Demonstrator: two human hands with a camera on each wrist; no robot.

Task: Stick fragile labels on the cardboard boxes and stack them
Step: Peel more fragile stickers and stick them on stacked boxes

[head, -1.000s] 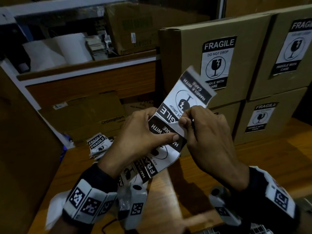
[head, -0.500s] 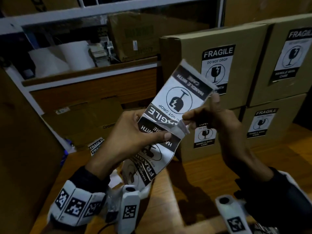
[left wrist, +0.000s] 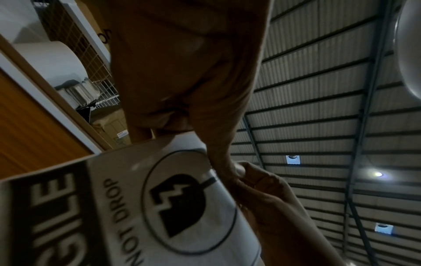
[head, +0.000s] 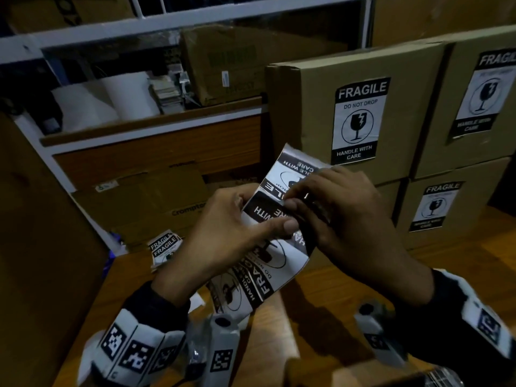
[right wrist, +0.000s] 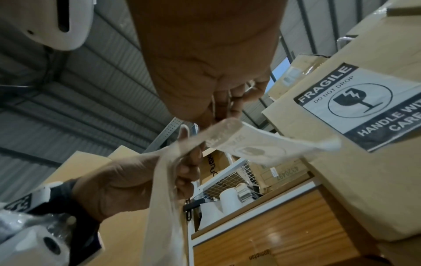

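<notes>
A strip of black-and-white fragile labels [head: 272, 265] hangs in front of me, its back showing in the right wrist view [right wrist: 164, 198]. My left hand [head: 268, 224] grips it, thumb pressed on the front. My right hand [head: 293, 203] lies over the top label [head: 293, 166] and pinches it at the seam with the strip. In the left wrist view, the printed label [left wrist: 118, 207] fills the lower left. Stacked cardboard boxes stand just behind: an upper box [head: 315, 107] with a label [head: 360, 118], another at right [head: 446, 129], and a lower one [head: 474, 191], each labelled.
Loose fragile labels [head: 164, 245] lie at the table's far left edge. The wooden table [head: 435, 263] runs under my hands. A tall brown box side [head: 42, 233] stands at left. Behind is a shelf with white paper rolls [head: 125, 99] and a carton [head: 223, 60].
My right hand, which had pulled away to the right with the top label raised, has come back against my left hand, and the top label now sits lower and bent over.
</notes>
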